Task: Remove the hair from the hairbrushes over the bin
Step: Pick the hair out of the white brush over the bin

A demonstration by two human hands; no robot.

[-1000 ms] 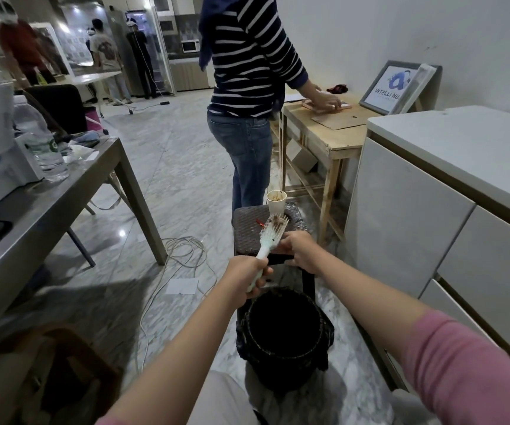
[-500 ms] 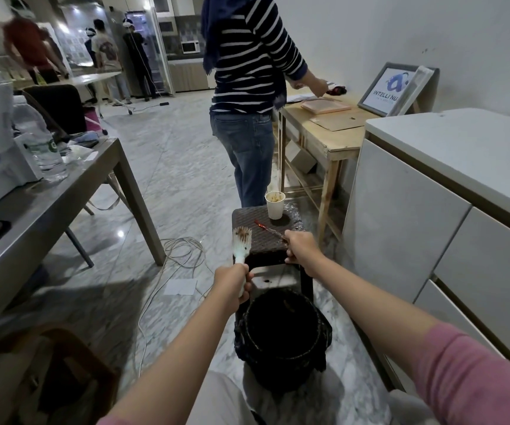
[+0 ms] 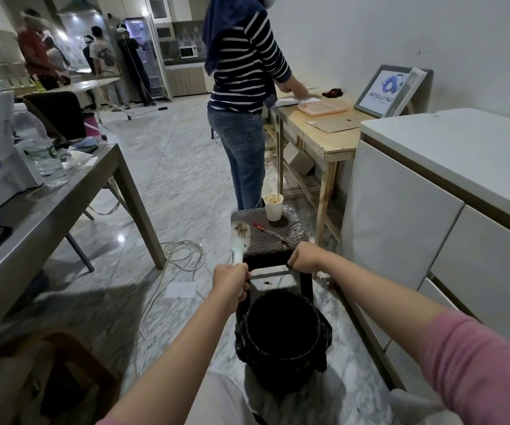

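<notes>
My left hand (image 3: 230, 282) grips the handle of a white hairbrush (image 3: 240, 237), held upright with a clump of brown hair in its bristles. It is just left of a dark woven stool (image 3: 292, 228). A thin red tool (image 3: 267, 232) lies across the stool top. With curled fingers, my right hand (image 3: 305, 257) sits at the stool's near edge, by the tool's near end; whether it pinches the tool is unclear. The black bin (image 3: 281, 375) stands on the floor below and in front of both hands.
A paper cup (image 3: 273, 207) with hair in it stands on the stool's far side. A person in a striped top (image 3: 241, 87) stands behind it at a wooden table (image 3: 330, 139). White cabinets (image 3: 416, 225) line the right, a grey table (image 3: 63, 204) the left. Cables (image 3: 180, 250) lie on the floor.
My left hand carried the brush left, away from the right hand. My right hand left the bristles and dropped to the stool's near edge, where the red tool now lies.
</notes>
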